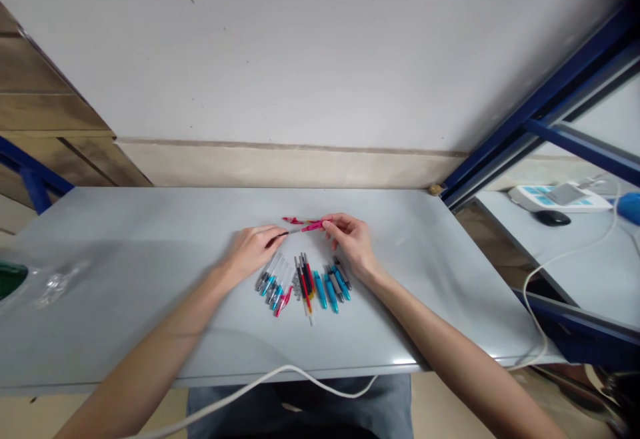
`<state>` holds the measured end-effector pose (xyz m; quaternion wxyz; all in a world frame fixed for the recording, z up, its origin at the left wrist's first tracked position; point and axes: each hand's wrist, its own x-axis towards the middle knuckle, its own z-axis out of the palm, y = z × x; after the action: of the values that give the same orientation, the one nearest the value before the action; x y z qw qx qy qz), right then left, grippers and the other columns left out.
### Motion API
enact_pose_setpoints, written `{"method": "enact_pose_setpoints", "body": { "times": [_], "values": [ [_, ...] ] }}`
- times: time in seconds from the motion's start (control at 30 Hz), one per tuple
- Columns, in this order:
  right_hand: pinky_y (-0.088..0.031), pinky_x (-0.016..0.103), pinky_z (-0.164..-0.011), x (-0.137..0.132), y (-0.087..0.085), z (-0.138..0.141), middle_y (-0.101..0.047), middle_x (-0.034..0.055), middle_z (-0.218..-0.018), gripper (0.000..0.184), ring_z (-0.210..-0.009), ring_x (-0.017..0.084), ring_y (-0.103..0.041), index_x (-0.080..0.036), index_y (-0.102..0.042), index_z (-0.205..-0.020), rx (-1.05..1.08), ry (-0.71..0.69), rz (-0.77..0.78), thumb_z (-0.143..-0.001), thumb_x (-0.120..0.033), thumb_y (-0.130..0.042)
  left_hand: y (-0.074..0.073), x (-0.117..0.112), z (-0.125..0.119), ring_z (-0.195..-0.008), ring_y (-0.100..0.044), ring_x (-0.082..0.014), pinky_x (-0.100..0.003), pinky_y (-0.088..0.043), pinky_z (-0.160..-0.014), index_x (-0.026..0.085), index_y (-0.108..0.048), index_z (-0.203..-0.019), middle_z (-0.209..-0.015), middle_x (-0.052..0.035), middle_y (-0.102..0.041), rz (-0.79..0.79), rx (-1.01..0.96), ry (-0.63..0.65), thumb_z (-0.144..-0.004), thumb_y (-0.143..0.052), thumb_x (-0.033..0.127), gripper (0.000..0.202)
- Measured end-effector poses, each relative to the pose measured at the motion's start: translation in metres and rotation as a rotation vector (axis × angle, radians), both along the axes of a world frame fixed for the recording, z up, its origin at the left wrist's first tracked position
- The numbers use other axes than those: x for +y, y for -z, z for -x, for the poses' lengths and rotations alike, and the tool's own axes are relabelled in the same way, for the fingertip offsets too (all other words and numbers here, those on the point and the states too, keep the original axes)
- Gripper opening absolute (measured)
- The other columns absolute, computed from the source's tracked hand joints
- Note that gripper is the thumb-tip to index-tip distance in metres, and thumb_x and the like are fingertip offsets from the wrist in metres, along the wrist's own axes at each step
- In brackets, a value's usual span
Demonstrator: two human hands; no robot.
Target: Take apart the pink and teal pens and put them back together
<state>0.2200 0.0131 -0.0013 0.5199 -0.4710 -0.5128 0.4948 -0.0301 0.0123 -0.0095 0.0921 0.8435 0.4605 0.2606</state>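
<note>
My left hand [256, 247] pinches a dark, thin pen refill [280, 234]. Its light tip meets a pink pen barrel piece [313, 226], which my right hand [351, 240] grips between thumb and fingers. Just behind them on the table lies a red pen part [291, 220] with a clip. Nearer to me are several clear pen barrels [281, 273] with coloured clips. Beside these are small springs [297, 284], black and red refills [305, 279], and several blue and grey grip pieces [331, 294].
The grey table [150, 279] stands against a wall. A green object [13, 279] and clear plastic [55, 287] lie at the left. A white cable [270, 375] crosses the front edge. On the right, behind a blue frame [545, 79], sit a black mouse [551, 218] and a white device [530, 195].
</note>
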Motion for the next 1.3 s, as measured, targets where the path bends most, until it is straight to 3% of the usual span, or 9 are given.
{"method": "enact_pose_setpoints", "body": {
  "times": [0.17, 0.33, 0.47, 0.67, 0.83, 0.97, 1.03, 1.2, 1.3],
  "values": [
    [-0.042, 0.025, -0.048, -0.002, 0.003, 0.002, -0.070, 0.0043, -0.073, 0.031, -0.063, 0.016, -0.058, -0.016, -0.076, -0.093, -0.053, -0.019, 0.001, -0.081, -0.044, -0.077, 0.003, -0.001, -0.002, -0.086, -0.072, -0.0162, -0.026, -0.053, -0.076, 0.024, -0.076, -0.106, -0.102, -0.0010, -0.078, 0.030, -0.053, 0.020, -0.103, -0.051, 0.032, 0.026],
    [-0.051, 0.030, -0.071, -0.008, 0.002, 0.009, -0.075, 0.0049, -0.082, 0.020, -0.077, 0.019, -0.067, -0.019, -0.077, -0.089, -0.169, -0.099, -0.151, -0.085, -0.039, -0.077, -0.001, -0.002, -0.008, -0.091, -0.073, -0.0170, -0.028, -0.057, -0.084, 0.024, -0.073, -0.117, -0.107, -0.0029, -0.077, 0.050, -0.143, 0.078, -0.102, -0.053, 0.027, 0.026],
    [-0.051, 0.031, -0.074, -0.015, -0.002, 0.011, -0.076, 0.0052, -0.096, 0.012, -0.087, 0.020, -0.068, -0.023, -0.078, -0.094, -0.289, -0.090, -0.321, -0.092, -0.032, -0.071, -0.005, -0.004, -0.013, -0.117, -0.066, -0.0214, -0.037, -0.056, -0.101, 0.025, -0.049, -0.151, -0.129, -0.0090, -0.068, 0.044, -0.104, 0.206, -0.102, -0.046, 0.017, 0.050],
    [-0.054, 0.038, -0.090, -0.020, -0.009, 0.008, -0.077, 0.0060, -0.107, 0.018, -0.104, 0.023, -0.070, -0.026, -0.079, -0.100, -0.324, -0.082, -0.536, -0.096, -0.022, -0.062, 0.004, -0.006, -0.010, -0.104, -0.071, -0.0165, -0.029, -0.061, -0.088, 0.029, -0.027, -0.162, -0.121, -0.0083, -0.071, 0.054, -0.141, 0.266, -0.097, -0.039, 0.002, 0.071],
    [-0.050, 0.032, -0.067, -0.022, -0.003, 0.010, -0.075, 0.0036, -0.077, 0.024, -0.070, 0.019, -0.066, -0.021, -0.078, -0.089, -0.408, -0.094, -0.417, -0.098, -0.037, -0.062, -0.001, -0.009, -0.013, -0.092, -0.074, -0.0163, -0.028, -0.062, -0.080, 0.027, -0.039, -0.157, -0.110, -0.0066, -0.076, -0.080, -0.131, 0.251, -0.102, -0.046, 0.010, 0.058],
    [-0.035, 0.029, -0.053, -0.021, 0.003, 0.012, -0.043, -0.0028, -0.043, 0.063, -0.043, 0.012, -0.040, -0.018, -0.057, -0.052, -0.541, -0.058, -0.254, -0.104, -0.052, -0.044, -0.007, -0.012, -0.021, -0.090, -0.075, -0.0202, -0.035, -0.061, -0.082, 0.019, -0.068, -0.128, -0.105, -0.0076, -0.078, -0.216, -0.077, 0.275, -0.102, -0.056, 0.022, 0.029],
    [-0.034, 0.029, -0.055, -0.019, 0.002, 0.011, -0.044, -0.0022, -0.047, 0.063, -0.047, 0.012, -0.041, -0.018, -0.058, -0.054, -0.566, -0.026, -0.274, -0.105, -0.052, -0.042, -0.008, -0.012, -0.022, -0.087, -0.075, -0.0192, -0.033, -0.061, -0.079, 0.018, -0.072, -0.119, -0.103, -0.0063, -0.078, -0.206, -0.097, 0.233, -0.101, -0.058, 0.025, 0.023],
    [-0.044, 0.028, -0.069, -0.014, -0.008, 0.004, -0.069, 0.0021, -0.085, 0.029, -0.072, 0.017, -0.058, -0.020, -0.072, -0.107, -0.499, -0.164, -0.393, -0.098, -0.045, -0.061, -0.008, -0.009, -0.015, -0.081, -0.071, -0.0157, -0.028, -0.056, -0.073, 0.020, -0.071, -0.118, -0.095, -0.0044, -0.074, -0.172, -0.150, 0.176, -0.102, -0.056, 0.026, 0.023],
    [-0.040, 0.028, -0.065, -0.012, -0.010, 0.002, -0.064, 0.0007, -0.075, 0.033, -0.066, 0.015, -0.052, -0.019, -0.069, -0.087, -0.520, -0.212, -0.393, -0.101, -0.045, -0.055, -0.008, -0.007, -0.017, -0.084, -0.068, -0.0159, -0.029, -0.055, -0.076, 0.019, -0.071, -0.116, -0.094, -0.0048, -0.069, -0.164, -0.176, 0.193, -0.102, -0.055, 0.026, 0.021]
  ]
}}
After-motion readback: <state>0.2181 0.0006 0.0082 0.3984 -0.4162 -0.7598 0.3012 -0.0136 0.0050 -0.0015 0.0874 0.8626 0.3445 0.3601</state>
